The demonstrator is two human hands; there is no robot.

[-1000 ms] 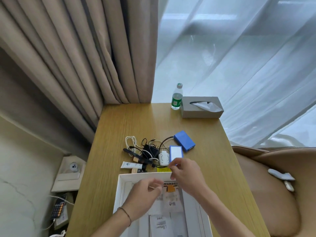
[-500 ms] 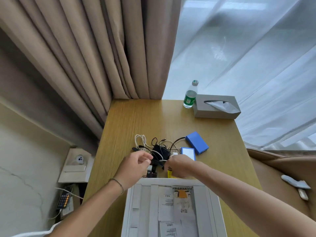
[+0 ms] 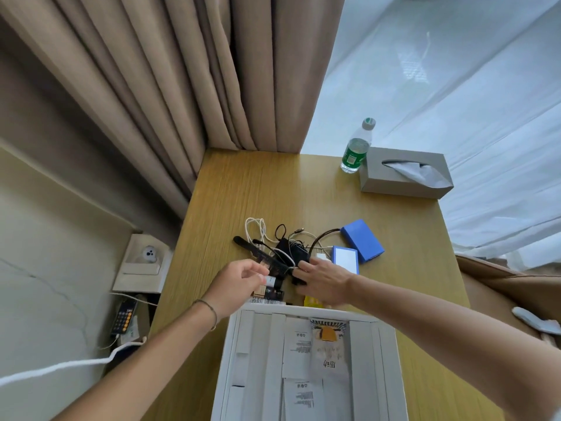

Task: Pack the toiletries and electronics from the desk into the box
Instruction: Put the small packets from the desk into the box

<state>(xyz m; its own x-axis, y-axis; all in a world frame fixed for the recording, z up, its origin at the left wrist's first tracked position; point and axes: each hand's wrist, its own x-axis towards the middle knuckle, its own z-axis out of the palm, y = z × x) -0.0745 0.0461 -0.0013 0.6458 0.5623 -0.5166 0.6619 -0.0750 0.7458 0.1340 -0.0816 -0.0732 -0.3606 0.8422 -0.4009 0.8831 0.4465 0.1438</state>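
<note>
My left hand (image 3: 239, 281) hovers over the pile, fingers loosely curled, holding nothing I can make out. My right hand (image 3: 321, 279) lies on the tangled black cables (image 3: 291, 250), fingers nearly straight. A black comb (image 3: 258, 253) runs between them. Two blue packs (image 3: 361, 241) sit just beyond. The white box (image 3: 239, 344) stands open on the desk (image 3: 273, 189) nearest me.

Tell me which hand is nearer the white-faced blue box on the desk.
Right. The right hand lies just beside the white-faced blue box, its fingers on the black cables next to it. The left hand is farther off, over the small tubes beyond the black comb.
</note>
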